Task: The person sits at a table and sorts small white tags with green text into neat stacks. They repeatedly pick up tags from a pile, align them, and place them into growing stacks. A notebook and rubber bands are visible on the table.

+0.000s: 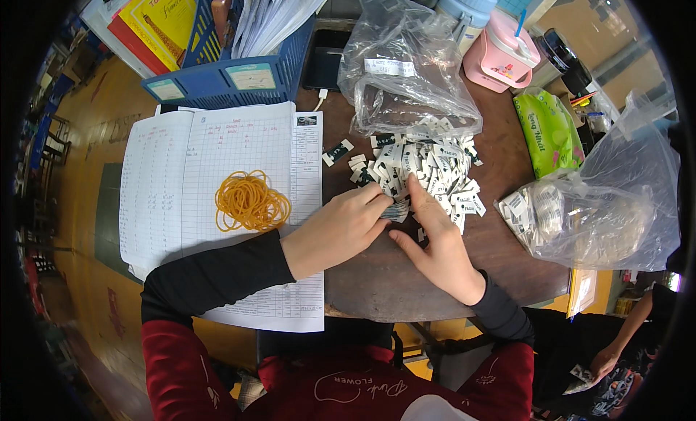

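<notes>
A loose heap of small white labels with dark print lies on the brown table in front of me. My left hand is at the heap's near left edge, its fingers curled round a small stack of labels. Beside that stack is my right hand, its thumb and index finger spread apart. Its index fingertip reaches onto the near side of the heap. Nothing shows in its grasp, though its other fingers are partly hidden. A single dark-and-white label lies apart, left of the heap.
Yellow rubber bands rest on an open notebook at left. Behind stand a blue file basket, a phone and a clear plastic bag. At right are a green packet and a bag of bundled labels.
</notes>
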Available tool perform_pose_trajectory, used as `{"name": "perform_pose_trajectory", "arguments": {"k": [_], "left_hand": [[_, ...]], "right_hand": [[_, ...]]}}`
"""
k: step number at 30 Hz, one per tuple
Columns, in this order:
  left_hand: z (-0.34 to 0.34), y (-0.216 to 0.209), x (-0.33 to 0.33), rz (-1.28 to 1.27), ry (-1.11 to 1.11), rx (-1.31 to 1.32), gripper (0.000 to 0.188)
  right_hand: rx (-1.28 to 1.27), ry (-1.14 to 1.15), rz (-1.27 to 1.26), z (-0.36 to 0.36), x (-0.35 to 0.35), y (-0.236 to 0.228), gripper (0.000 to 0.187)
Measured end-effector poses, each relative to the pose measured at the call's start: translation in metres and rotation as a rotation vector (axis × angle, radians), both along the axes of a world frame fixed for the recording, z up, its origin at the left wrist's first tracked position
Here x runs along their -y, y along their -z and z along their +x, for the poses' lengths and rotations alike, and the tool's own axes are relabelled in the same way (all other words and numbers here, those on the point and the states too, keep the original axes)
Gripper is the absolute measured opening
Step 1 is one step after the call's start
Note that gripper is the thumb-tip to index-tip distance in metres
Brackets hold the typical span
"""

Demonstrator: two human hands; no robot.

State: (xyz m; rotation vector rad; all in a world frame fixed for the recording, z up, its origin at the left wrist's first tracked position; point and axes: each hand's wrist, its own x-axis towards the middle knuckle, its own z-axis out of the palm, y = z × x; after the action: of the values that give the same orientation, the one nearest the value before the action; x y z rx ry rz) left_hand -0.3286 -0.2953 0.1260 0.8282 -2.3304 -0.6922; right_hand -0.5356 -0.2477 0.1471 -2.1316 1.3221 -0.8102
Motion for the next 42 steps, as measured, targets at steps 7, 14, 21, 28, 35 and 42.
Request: {"name": "perform_pose_trajectory", "arguments": {"k": [7,14,21,28,35,42], "left_hand": [[0.0012,0.0029,0.0015,0.011,0.011,-0.002,0.025],[0.0000,0.0018,0.0000,0.045,-0.030,-0.019,0.021],[0.0007,-0.0011,0.0005,0.020,-0.114,0.062,0.022],[0.0016,-0.0027,0.0000,-0.062,-0.107,0.073,0.027],[0.0008,-0.0002,0.0000,-0.010,-0.090,0.028,0.028],[-0.0003,0.0009,0.0003,0.003,-0.051,0.005,0.024]], "right_hand": [[0.066,-0.019,0.042,0.0034,-0.0041,0.0031,0.083],[0.231,-0.001,0.209,0.0042,-0.0055,0.0029,0.083],[0.197,0.064,0.190,0.0014,-0.0023,0.0029,0.069],[0.080,0.084,0.077,0.0017,-0.0047,0.0045,0.067],[0.186,0.110,0.165,0.0046,-0.0067,0.0049,0.059],[0.146,0.134,0.168,0.0037,-0.0065,0.0036,0.060]]}}
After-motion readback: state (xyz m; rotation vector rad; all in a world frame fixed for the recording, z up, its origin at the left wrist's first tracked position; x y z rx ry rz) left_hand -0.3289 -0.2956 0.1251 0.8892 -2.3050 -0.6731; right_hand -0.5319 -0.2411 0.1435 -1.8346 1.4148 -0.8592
